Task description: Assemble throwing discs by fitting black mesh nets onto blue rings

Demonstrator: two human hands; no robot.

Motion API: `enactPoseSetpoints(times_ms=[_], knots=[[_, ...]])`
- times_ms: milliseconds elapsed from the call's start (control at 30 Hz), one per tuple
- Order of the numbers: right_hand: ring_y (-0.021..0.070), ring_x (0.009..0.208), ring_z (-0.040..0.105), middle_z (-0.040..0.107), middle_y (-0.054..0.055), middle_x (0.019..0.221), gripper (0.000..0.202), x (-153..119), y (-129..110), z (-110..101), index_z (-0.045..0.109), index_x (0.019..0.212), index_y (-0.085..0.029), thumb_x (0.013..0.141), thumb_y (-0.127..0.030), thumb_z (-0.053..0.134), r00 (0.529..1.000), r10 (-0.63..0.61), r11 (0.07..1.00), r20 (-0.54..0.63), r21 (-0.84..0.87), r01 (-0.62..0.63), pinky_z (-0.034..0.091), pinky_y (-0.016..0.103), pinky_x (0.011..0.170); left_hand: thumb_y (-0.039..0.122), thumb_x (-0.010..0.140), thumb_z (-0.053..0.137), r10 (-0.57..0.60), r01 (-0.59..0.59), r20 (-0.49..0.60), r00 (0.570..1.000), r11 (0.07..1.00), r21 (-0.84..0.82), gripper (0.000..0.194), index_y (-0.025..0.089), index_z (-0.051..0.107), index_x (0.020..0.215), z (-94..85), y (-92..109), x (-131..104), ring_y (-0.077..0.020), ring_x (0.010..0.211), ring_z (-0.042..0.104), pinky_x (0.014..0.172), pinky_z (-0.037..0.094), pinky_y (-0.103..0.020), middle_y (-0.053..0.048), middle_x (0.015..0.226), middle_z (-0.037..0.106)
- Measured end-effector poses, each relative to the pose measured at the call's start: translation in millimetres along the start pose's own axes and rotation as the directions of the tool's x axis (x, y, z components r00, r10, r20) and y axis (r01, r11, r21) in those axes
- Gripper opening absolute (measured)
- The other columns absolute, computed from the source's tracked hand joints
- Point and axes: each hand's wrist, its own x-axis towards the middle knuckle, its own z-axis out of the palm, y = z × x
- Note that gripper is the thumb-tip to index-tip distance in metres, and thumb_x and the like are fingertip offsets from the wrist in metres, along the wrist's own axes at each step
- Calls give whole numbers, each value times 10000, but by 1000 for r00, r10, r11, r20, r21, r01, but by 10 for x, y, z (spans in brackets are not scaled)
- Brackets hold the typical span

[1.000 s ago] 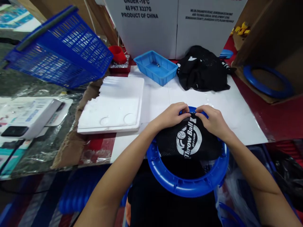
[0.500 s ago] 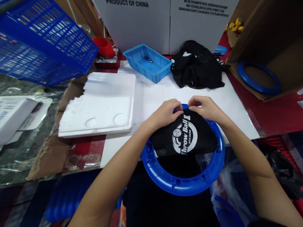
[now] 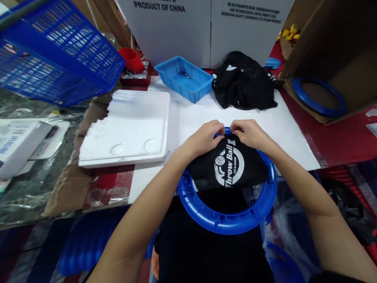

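Note:
A blue plastic ring (image 3: 226, 224) leans against the table's front edge, close to my body. Over its far part lies black mesh fabric (image 3: 203, 173) with a white "Throw Ball" print. My left hand (image 3: 210, 133) pinches the fabric's upper edge at the ring's far rim, just left of its middle. Close beside it on the right, my right hand (image 3: 246, 131) pinches the same edge against the rim, its fingertips curled in. A short piece of blue rim shows between the two hands. The fingertips partly hide the fabric's edge.
Behind my hands are a light blue tray (image 3: 188, 80) with small metal pieces and a heap of black fabric (image 3: 244, 84). A white foam block (image 3: 126, 125) lies left. A blue basket (image 3: 64, 47) stands back left. At right, another blue ring (image 3: 319, 102) rests in a cardboard box.
My right hand has shifted slightly left, nearer my left hand. The ring's near side sits a little higher in view. Both hands still pinch the fabric.

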Motion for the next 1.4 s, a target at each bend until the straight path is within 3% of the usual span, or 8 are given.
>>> enactPoseSetpoints(times_ms=[100,267,333,533,667,767,1100,1400], knots=[[240,904,711,813,47,955,244,113,142,20,775,942,-223,914,-71,586,998,-67,996,-18,-57,66,530,382,885,190,1002,677,83,-84,19,996,995,46,29,187,706,1002,-111,208,-132,-281,1115,641,1017,520,-434,-107,1139,689],[333,1086,677,783,130,1096,272,304,342,-107,782,1043,-212,1003,-109,533,986,-123,967,-115,-236,93,536,520,1042,238,944,828,174,-187,441,880,982,-15,250,235,775,1188,-69,560,-403,-298,1225,654,1053,495,-421,-83,1250,712],[355,1179,652,757,140,1210,267,162,217,-185,778,1130,-226,1036,-144,543,977,-153,962,-147,-249,113,521,569,1100,249,935,845,101,-137,473,875,990,41,319,245,783,1248,24,585,-455,-323,1271,648,1060,483,-436,-96,1301,705],[373,1240,675,764,127,1316,136,-994,-556,-87,773,1170,-274,1083,-328,684,977,-191,970,91,-136,202,561,612,1067,202,1097,602,96,-144,336,937,982,122,195,189,783,1168,165,557,-523,-281,1144,692,953,498,-388,-117,1238,746],[361,1235,711,783,132,1342,254,-1497,-690,272,714,1326,-289,1074,-312,731,980,-175,980,-89,-110,165,579,594,1035,235,1164,507,64,-111,258,964,979,170,238,156,729,1134,164,691,-680,-275,1044,702,887,488,-388,-113,1144,776],[342,1150,748,820,108,1207,228,-1555,-630,470,728,1291,-295,1074,-234,694,957,-153,987,-246,-95,133,580,578,1032,256,1181,480,54,-86,199,979,984,155,254,163,708,1119,216,783,-838,-276,1044,706,893,491,-401,-111,1132,777],[294,976,780,831,47,1011,268,-1537,-531,526,818,1208,-354,1068,-190,658,923,-165,985,-348,-12,172,593,610,1056,224,1128,593,138,-133,-135,981,990,49,172,226,761,1163,459,742,-1119,-248,1150,754,1065,515,-458,-80,1173,832],[269,1036,760,825,14,1102,345,-1602,-392,376,826,1186,-438,1000,-163,730,912,-398,915,-96,24,402,581,620,1109,317,1108,690,193,-200,-58,980,963,-180,184,306,855,1026,323,590,-1180,-219,1038,741,951,506,-434,-31,1070,860]])
